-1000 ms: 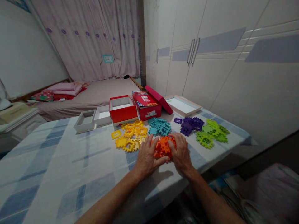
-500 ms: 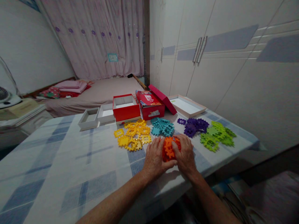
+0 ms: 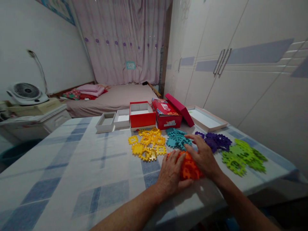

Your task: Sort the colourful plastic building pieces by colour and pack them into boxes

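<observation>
Orange interlocking plastic pieces (image 3: 190, 168) lie in a pile near the table's front edge. Against the pile's left side rests my left hand (image 3: 170, 171), fingers stretched over the edge and thumb apart. My right hand (image 3: 204, 157) is above the pile's right side, its fingers spread with nothing visible in them. Just beyond are teal pieces (image 3: 176, 138), close to my right fingertips. A heap of yellow pieces (image 3: 148, 144) lies to the left. Purple pieces (image 3: 218, 142) and lime green pieces (image 3: 244, 155) are spread to the right. Both hands cover part of the orange pile.
Along the table's back stand a grey tray (image 3: 106, 122), a white tray (image 3: 122, 118), an open red box (image 3: 142, 119), a printed red box (image 3: 168, 115) with a red lid (image 3: 180, 109) leaning on it, and a shallow pale tray (image 3: 208, 118). A checked cloth (image 3: 72, 154) covers the table.
My right hand has lifted off the orange pieces and its fingers have opened. The orange pieces sit lower and more spread out. The camera view has turned left.
</observation>
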{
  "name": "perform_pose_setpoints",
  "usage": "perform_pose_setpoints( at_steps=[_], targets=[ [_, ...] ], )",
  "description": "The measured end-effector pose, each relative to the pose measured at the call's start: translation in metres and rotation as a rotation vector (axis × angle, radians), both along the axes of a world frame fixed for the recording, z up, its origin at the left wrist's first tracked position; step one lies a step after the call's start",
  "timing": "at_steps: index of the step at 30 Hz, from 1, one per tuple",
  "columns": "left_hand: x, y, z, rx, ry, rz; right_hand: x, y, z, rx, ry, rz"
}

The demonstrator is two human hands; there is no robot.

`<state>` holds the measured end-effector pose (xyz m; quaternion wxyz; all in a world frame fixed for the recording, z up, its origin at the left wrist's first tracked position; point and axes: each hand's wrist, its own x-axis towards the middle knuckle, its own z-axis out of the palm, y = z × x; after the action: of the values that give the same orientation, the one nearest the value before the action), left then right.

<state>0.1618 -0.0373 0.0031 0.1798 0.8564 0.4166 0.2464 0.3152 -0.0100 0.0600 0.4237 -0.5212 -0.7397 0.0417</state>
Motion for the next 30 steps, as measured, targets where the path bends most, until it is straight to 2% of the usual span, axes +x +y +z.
perform_pose_setpoints(
  at_steps=[3,7,12,14,17,21,25,30],
  targets=[
    [0.0,0.002,-0.004,0.014,-0.01,0.01,-0.02,0.037,0.017,-0.15,-0.27,0.107],
    [0.001,0.004,-0.009,0.017,-0.018,-0.003,-0.054,0.077,0.02,-0.303,-0.692,0.145],
    [-0.003,0.005,-0.012,0.024,-0.028,-0.008,-0.088,0.089,0.019,-0.414,-0.977,0.177],
    [-0.004,0.005,-0.012,0.021,-0.029,-0.011,-0.095,0.089,0.02,-0.443,-1.017,0.162],
    [-0.003,0.006,-0.014,0.017,-0.042,-0.017,-0.097,0.093,0.021,-0.416,-1.004,0.165],
    [-0.002,0.006,-0.015,0.012,-0.065,-0.017,-0.096,0.105,0.022,-0.352,-0.854,0.19],
    [-0.003,0.006,-0.013,0.02,-0.067,-0.011,-0.102,0.105,0.026,-0.35,-0.727,0.198],
    [-0.002,0.007,-0.01,0.052,-0.076,-0.008,-0.102,0.087,0.026,-0.494,-0.931,0.246]
  ],
)
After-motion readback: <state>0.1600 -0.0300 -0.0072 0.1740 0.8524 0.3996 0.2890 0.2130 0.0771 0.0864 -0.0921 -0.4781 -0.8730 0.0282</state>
